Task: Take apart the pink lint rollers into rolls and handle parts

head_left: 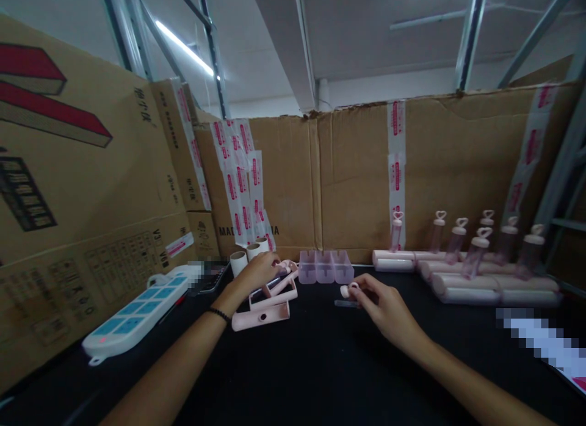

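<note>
My right hand pinches a small pale pink cap with a loop above the black table. Just below it lies a short clear strip or tube. My left hand, with a dark bead bracelet at the wrist, has its fingertips closed at a small pink plastic piece; its exact shape is partly hidden. Under and in front of that hand lie pink half-round shells, one with a round hole. Between the hands, farther back, stands a translucent lilac compartment box.
Clear pink tubes with heart-loop caps stand on pink cylinders at right. White cardboard-like rolls stand behind my left hand. A power strip lies at left. Cardboard walls close off the back and left.
</note>
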Tool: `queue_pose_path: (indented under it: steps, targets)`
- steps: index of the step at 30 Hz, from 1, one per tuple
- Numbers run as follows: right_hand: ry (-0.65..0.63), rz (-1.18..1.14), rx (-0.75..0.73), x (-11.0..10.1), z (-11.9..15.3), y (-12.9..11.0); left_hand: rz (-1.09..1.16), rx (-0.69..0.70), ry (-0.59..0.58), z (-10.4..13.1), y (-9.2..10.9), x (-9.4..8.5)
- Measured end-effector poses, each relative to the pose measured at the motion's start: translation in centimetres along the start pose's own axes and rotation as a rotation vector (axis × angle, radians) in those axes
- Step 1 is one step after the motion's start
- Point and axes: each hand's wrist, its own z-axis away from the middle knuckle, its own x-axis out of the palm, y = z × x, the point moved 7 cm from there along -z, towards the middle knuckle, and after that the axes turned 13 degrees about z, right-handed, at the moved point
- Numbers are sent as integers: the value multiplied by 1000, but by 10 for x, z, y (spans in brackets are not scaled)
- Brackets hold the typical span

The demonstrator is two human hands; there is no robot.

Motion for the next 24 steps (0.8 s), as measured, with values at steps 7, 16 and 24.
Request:
queue_pose_path:
  steps: [7,16,24]
  targets:
    - [65,139,-15,2,-6,2,-15,111,108,13,-1,6]
    - [37,352,-109,39,-81,-21,-24,526,241,73,126,-26]
    - [-277,579,-135,130,-193,-30,-24,1244,-12,165,207,76]
